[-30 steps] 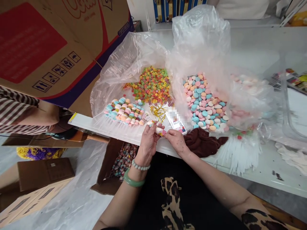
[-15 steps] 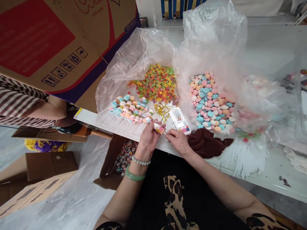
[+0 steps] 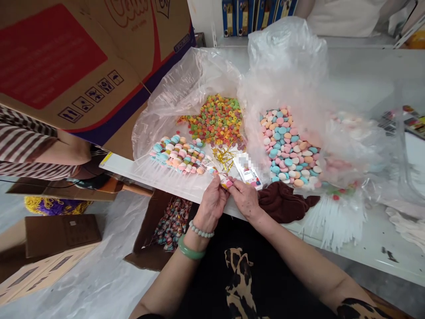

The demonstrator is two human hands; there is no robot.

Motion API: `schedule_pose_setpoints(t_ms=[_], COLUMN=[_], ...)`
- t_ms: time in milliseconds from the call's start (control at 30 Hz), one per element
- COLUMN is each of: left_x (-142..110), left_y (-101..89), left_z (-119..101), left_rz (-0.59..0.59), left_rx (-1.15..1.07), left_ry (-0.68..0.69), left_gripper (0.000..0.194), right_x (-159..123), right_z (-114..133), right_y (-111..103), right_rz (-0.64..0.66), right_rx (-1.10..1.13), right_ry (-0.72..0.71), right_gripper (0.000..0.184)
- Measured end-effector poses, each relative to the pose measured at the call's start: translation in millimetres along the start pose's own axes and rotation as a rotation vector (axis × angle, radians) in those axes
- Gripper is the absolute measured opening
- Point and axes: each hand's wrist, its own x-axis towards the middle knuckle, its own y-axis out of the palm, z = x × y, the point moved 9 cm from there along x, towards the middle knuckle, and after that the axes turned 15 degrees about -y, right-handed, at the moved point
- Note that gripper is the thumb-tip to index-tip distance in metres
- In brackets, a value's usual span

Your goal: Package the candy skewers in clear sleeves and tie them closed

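Note:
My left hand (image 3: 213,199) and my right hand (image 3: 245,197) meet at the table's front edge, both closed on a small clear bag (image 3: 226,181) with a colourful print. What it contains is mostly covered by my fingers. Just beyond them lie gold twist ties (image 3: 225,157) and a stack of flat printed bags (image 3: 247,171). On the left, skewers of pastel candies (image 3: 179,153) rest in a row with white sticks pointing forward. Behind is a heap of ring-shaped gummies (image 3: 219,118); pastel oval candies (image 3: 288,146) are piled on the right.
A large carton (image 3: 126,53) stands at the left. Below the table edge, an open box (image 3: 141,235) has wrapped candy skewers inside. A brown cloth (image 3: 285,201) and white sticks (image 3: 335,221) lie right of my hands. A person's striped sleeve (image 3: 25,141) shows far left.
My right hand has come in against my left, and its fingers now pinch the bag's lower end. The view has tilted slightly upward.

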Motion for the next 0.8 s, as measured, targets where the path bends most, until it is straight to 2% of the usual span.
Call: schedule_pose_setpoints(t_ms=[167, 267, 367, 467, 600, 667, 800], left_x=[-1, -2, -4, -6, -6, -6, -9], left_y=[-7.8, -6.1, -2.2, 0.9, 4.7, 4.0, -6.4], left_z=[-8, -4, 3, 10, 8, 1, -23], left_rz=[-0.048, -0.043, -0.047, -0.056, 0.021, 0.059, 0.027], left_rx=[0.078, 0.072, 0.018, -0.019, 0.049, 0.150, 0.301], left_ry=[-0.026, -0.020, 0.003, -0.004, -0.002, 0.011, 0.095], left_gripper=[0.022, 0.021, 0.021, 0.021, 0.007, 0.020, 0.049], right_x=[-2, -2, 1, 5, 8, 5, -2], right_z=[14, 28, 38, 41, 29, 19, 4], right_y=[-8, -10, -12, -13, -14, -11, 3], right_rz=[0.016, -0.017, -0.068, -0.067, -0.012, 0.037, 0.150], right_rx=[-0.277, -0.424, -0.514, -0.550, -0.453, -0.315, 0.050], right_ry=[-0.165, -0.273, -0.318, -0.324, -0.228, -0.170, -0.063], right_gripper=[0.022, 0.027, 0.032, 0.030, 0.029, 0.027, 0.018])
